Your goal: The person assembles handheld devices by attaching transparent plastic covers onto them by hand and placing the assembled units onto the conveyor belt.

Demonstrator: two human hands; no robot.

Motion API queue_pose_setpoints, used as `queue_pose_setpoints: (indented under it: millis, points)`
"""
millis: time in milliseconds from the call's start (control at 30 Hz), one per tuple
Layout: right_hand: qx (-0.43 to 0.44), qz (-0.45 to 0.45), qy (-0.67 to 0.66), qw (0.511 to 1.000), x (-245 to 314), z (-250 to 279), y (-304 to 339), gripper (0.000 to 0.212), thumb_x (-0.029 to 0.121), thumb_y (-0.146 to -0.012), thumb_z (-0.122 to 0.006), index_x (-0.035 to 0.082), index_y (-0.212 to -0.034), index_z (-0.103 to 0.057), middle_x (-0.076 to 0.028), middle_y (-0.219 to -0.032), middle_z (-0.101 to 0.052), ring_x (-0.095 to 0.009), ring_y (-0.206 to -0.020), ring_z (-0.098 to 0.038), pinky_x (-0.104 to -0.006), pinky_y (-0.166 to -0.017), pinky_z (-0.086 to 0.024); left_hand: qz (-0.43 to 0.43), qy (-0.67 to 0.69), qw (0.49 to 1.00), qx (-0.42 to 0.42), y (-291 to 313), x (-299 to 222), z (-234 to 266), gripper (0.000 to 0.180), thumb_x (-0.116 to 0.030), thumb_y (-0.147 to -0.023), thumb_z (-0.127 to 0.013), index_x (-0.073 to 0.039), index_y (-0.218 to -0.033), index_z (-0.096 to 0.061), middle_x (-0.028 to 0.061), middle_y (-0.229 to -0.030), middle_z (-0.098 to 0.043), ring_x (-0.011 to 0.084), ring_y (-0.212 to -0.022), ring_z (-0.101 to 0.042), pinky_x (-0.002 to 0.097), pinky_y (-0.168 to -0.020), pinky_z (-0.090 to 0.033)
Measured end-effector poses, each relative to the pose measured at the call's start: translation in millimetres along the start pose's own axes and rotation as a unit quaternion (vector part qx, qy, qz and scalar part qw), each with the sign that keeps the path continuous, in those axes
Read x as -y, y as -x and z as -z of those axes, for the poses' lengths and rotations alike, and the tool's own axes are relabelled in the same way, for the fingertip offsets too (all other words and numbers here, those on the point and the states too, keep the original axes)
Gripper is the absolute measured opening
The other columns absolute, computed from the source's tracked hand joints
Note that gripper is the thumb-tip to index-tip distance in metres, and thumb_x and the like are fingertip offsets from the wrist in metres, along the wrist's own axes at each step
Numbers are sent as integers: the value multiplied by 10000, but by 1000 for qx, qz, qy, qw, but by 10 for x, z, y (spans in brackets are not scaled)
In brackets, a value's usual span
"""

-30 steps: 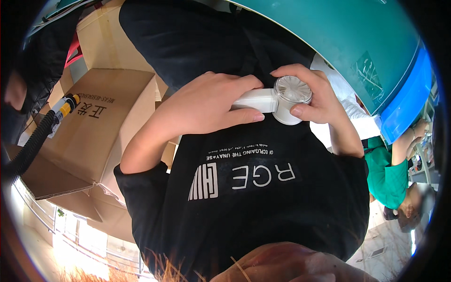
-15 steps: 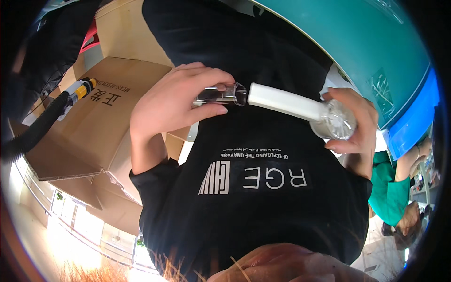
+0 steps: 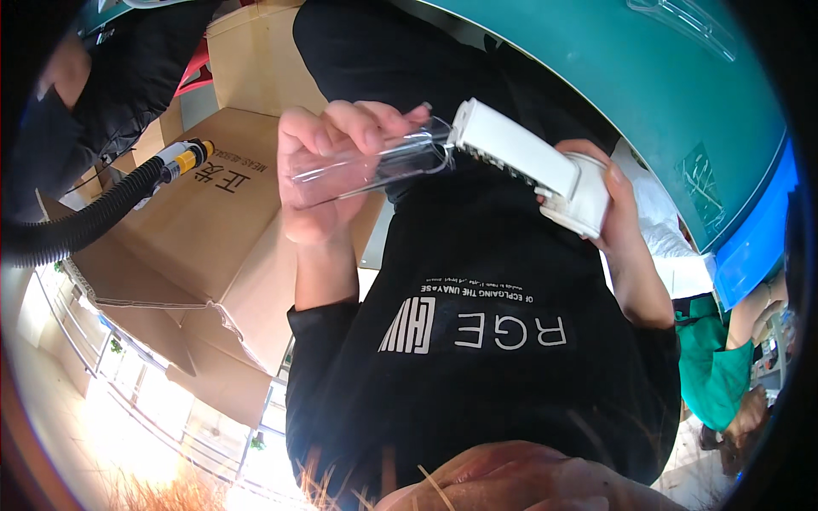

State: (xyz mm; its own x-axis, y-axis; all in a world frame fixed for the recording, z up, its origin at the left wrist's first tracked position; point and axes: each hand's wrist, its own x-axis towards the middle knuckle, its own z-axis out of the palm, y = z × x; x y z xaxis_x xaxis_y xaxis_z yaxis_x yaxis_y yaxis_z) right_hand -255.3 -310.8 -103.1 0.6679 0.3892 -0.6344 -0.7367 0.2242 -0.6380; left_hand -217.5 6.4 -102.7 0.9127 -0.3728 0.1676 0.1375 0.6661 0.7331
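My left hand has its palm turned up and its fingers curled over a clear plastic sleeve, a long open-ended trough shape. In my right hand is a white handheld device, gripped by its wide rounded end. A row of small dark parts runs along the device's lower edge. Its narrow end meets the sleeve's open end in front of my chest; whether it sits inside the sleeve I cannot tell.
An open cardboard box stands at the left, with a black ribbed hose with a yellow collar in front of it. A green table lies upper right, bearing another clear sleeve. A blue bin and a person's green sleeve are at the right.
My left hand has rolled over, showing its palm and more of the sleeve. My right hand has turned the white device, bringing its dark-parted edge into sight.
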Motion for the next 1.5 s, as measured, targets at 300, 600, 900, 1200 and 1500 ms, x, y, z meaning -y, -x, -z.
queue_pose_setpoints:
  millis: [300,600,900,1200,1500]
  points:
    - [28,-119,-135,983,-99,27,-190,704,613,-897,-455,-10,-1215,-539,-164,-978,-668,-260,-794,-703,-337,-645,-585,-92,5,996,18,-140,71,-21,460,-585,-911,-559,-131,-985,-562,52,-983,-593,306,-1053,-551,677,-1078,-277]
    - [223,-56,-117,966,-316,58,-552,750,648,-837,-494,-55,-1070,-619,-147,-971,-664,-218,-862,-666,-314,-761,-533,-52,-42,986,156,-429,-173,-518,747,-708,-813,-611,-143,-1287,-494,95,-1205,-544,360,-1158,-472,663,-1056,-307]
    - [399,-4,-153,904,-330,-123,-883,772,681,-818,-512,-41,-1047,-659,-139,-1040,-654,-219,-948,-640,-326,-857,-488,-37,-195,976,88,-386,-200,-590,1108,-930,-697,-398,-127,-1458,-345,288,-1442,-362,502,-1271,-424,655,-1002,-392]
    - [260,256,312,877,340,4,-599,605,428,-733,-731,-37,-1111,-647,-151,-997,-692,-261,-849,-703,-319,-751,-538,416,-377,814,150,-358,-341,-576,691,-253,-769,-805,31,-1323,-506,188,-1088,-675,272,-952,-679,330,-836,-506]
    - [209,290,338,871,291,-30,-440,414,289,-783,-725,47,-1101,-615,-148,-892,-683,-332,-789,-679,-354,-681,-528,429,-421,781,171,-461,-71,-645,513,-310,-850,-740,-28,-1224,-531,180,-949,-660,351,-850,-650,375,-719,-488]
